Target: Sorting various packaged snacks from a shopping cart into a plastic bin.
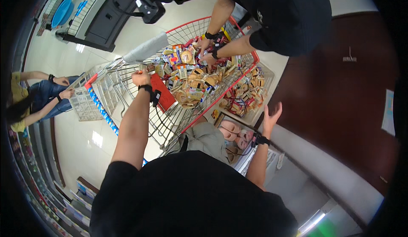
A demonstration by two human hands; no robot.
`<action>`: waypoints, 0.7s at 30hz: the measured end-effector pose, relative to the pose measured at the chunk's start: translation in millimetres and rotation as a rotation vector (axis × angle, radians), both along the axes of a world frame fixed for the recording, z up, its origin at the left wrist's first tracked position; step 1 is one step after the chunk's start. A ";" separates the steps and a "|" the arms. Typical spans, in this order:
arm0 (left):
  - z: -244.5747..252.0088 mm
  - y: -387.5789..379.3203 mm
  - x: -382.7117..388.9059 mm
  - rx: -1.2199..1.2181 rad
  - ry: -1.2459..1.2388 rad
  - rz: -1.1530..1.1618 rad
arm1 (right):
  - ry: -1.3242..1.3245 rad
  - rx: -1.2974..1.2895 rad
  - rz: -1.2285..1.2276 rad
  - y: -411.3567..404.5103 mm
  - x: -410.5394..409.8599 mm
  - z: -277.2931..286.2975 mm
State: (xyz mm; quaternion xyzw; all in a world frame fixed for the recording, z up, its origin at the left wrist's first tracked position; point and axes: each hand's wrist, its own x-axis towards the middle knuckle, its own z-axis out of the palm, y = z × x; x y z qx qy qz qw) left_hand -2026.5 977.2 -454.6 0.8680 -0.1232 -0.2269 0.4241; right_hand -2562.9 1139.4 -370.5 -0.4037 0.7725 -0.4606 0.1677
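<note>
In front of me stands a wire shopping cart (pixel 188 24) with red edging, heaped with small wrapped biscuits and snack packs (pixel 191 77). My left hand (pixel 141 78), above the cart's near left part, grips a small wrapped snack (pixel 142 67). Beside that hand a flat red panel (pixel 162 92) lies against the cart wires. My right hand (pixel 271 118) is raised outside the cart with its fingers apart and nothing in it. Just beyond it sits a beige plastic bin (pixel 271 74) holding more wrapped biscuits (pixel 247 93).
Across the cart, a co-worker in black has both hands (pixel 205 53) in the heap. A grey cloth (pixel 146 48) hangs over the cart's edge. At left, another person's hands (pixel 65 88) are at a white plastic crate (pixel 84 104). Pink slippers (pixel 230 130) sit below my right hand.
</note>
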 end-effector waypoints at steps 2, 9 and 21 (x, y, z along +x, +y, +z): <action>-6.3 30.7 -13.7 -0.241 -0.006 -0.014 | -0.220 0.052 0.017 -4.3 25.7 2.1; 150.5 135.7 -216.4 -0.260 0.482 -1.048 | -0.957 0.087 0.260 -26.1 169.6 18.1; -28.5 43.5 -188.8 0.120 -0.264 -1.159 | -0.604 0.084 -0.186 23.0 -19.4 -76.3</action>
